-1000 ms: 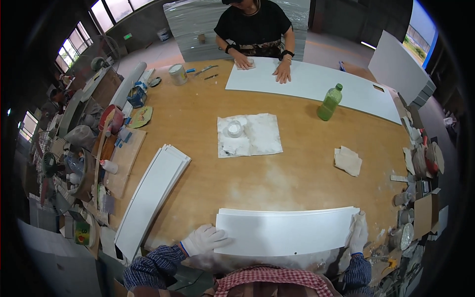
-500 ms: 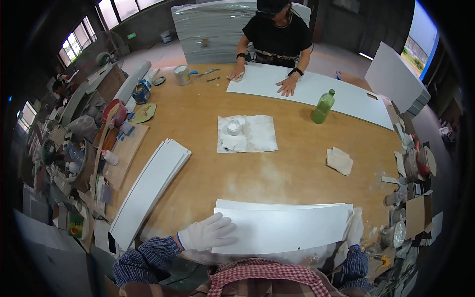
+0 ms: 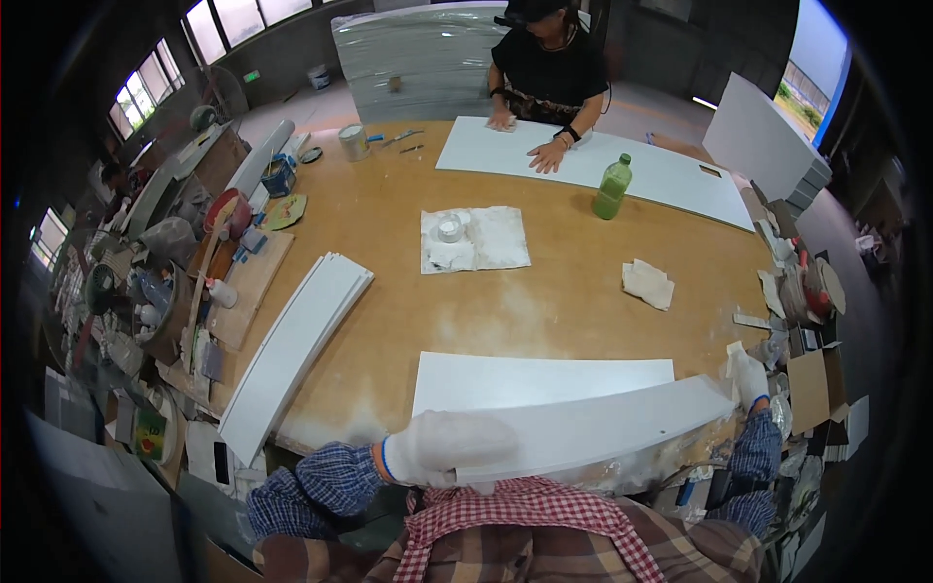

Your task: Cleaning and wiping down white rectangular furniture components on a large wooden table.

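A slightly curved white panel (image 3: 603, 423) with a small dark hole lies slantwise in front of me, its left end drawn close to my apron. My left hand (image 3: 442, 449), in a white glove and smeared by motion, grips that left end. My right hand (image 3: 748, 377), also gloved, is beside the panel's right tip; its fingers are too indistinct to show whether they hold anything. Under the curved panel, and partly covered by it, is another white panel (image 3: 544, 374) on the wooden table (image 3: 389, 330).
Curved white panels (image 3: 296, 350) are stacked at left. A stained white sheet (image 3: 501, 238) bears a small clear cup. Beyond stand a green bottle (image 3: 612, 187) and a tin (image 3: 354, 143). A folded cloth (image 3: 647, 284) lies at right. Across the table, a co-worker (image 3: 549, 78) touches a long white panel (image 3: 671, 180).
The upper panel has swung toward me at its left end, uncovering more of the panel beneath. My right hand has moved right and farther out. The co-worker's hands have shifted on the long panel.
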Tool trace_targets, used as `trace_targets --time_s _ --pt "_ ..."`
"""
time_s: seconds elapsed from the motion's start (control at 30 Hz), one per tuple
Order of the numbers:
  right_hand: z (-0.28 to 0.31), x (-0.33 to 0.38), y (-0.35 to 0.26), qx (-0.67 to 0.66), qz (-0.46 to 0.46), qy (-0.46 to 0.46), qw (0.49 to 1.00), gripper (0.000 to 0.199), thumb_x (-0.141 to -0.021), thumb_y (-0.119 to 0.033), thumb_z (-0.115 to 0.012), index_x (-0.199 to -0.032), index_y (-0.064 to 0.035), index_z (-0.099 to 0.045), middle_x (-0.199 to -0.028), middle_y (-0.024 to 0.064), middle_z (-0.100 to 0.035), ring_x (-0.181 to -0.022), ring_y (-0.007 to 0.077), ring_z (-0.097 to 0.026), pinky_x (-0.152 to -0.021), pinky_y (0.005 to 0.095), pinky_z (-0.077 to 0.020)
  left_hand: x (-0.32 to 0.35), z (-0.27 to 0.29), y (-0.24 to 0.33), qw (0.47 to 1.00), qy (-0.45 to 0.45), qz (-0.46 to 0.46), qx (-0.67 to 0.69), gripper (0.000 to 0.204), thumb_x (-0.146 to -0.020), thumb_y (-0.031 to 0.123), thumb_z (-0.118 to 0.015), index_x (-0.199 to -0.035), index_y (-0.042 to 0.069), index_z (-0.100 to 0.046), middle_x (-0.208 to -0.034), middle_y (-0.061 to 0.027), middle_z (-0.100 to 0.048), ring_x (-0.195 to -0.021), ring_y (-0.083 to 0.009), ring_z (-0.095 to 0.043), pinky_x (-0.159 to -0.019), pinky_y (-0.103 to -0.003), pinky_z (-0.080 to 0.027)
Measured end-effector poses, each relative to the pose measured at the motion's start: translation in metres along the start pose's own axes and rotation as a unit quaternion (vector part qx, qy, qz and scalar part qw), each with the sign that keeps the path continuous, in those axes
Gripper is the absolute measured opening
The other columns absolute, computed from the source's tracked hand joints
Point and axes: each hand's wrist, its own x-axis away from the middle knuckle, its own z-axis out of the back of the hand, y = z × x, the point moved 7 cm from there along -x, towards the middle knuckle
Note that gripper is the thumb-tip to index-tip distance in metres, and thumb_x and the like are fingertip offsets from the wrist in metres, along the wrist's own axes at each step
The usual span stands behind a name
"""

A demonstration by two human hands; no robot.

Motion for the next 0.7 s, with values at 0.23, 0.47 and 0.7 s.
trace_targets --time_s 0.23,0.47,0.7 --pt "-0.023 -0.039 0.006 0.611 0.311 -0.143 0.714 0.031 -0.105 -0.031 -0.054 -0.109 -0.0043 -0.069 -0.089 0.0235 -0.074 -0.087 0.0395 -0.074 -0.072 0.0502 -0.0585 -0.009 0.006 0.014 0.965 0.105 0.188 0.147 0.045 -0.097 0.036 -0.075 -0.119 -0.003 -0.075 -0.108 -0.0155 -0.079 -0.097 -0.0249 -0.076 -0.086 -0.035 -0.058" --pt "0.094 -0.071 0.059 0.029 0.052 0.163 0.985 0.035 -0.107 -0.03 -0.052 -0.11 -0.0001 -0.071 -0.09 0.0185 -0.074 -0.081 0.0357 -0.071 -0.07 0.0492 -0.053 0.079 0.01 -0.057 0.851 0.246 0.424 0.187 0.048 -0.105 0.043 -0.064 -0.119 -0.002 -0.072 -0.103 -0.0063 -0.075 -0.096 -0.012 -0.065 -0.09 -0.03 -0.053" --pt "0.016 0.047 -0.029 -0.188 0.111 0.138 0.966 0.042 -0.107 -0.04 -0.063 -0.125 -0.0032 -0.073 -0.103 -0.0029 -0.069 -0.09 0.0063 -0.059 -0.074 0.0239 -0.0478 0.109 0.011 -0.116 0.739 0.312 0.513 0.305 0.062 -0.11 0.053 -0.046 -0.121 -0.004 -0.07 -0.104 -0.0093 -0.074 -0.088 -0.0165 -0.071 -0.075 -0.031 -0.058"
